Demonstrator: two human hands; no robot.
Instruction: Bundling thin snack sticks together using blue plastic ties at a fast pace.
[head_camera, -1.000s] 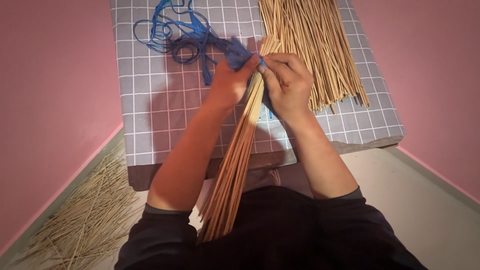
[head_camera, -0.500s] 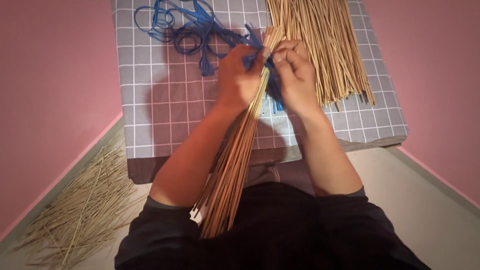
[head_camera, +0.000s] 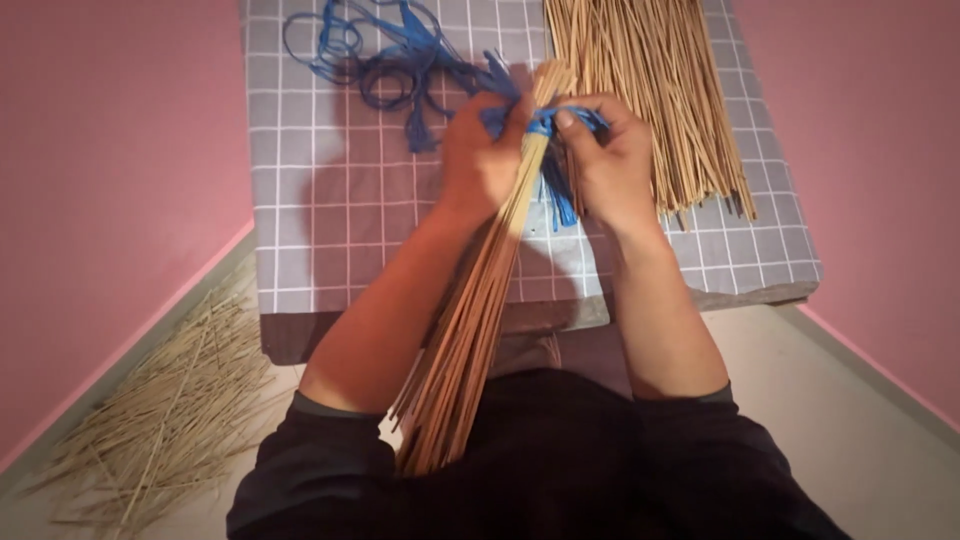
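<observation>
A bundle of thin tan sticks (head_camera: 470, 330) runs from my lap up to the low table, its top end between my hands. A blue cord (head_camera: 545, 122) is wrapped around that top end. My left hand (head_camera: 480, 160) grips the bundle and cord from the left. On the right side, my right hand (head_camera: 605, 160) pinches the blue cord against the sticks. Loose ends of the cord hang down below my hands.
The low table has a grey checked cloth (head_camera: 340, 220). A tangle of blue cord (head_camera: 385, 50) lies at its far left, and a pile of loose tan sticks (head_camera: 650, 90) at its far right. More straw (head_camera: 160, 420) lies on the floor at left. Pink walls stand on both sides.
Both hands have shifted slightly on the bundle's top while working the blue cord around it. The view has moved a little; the bundle stays in my lap.
</observation>
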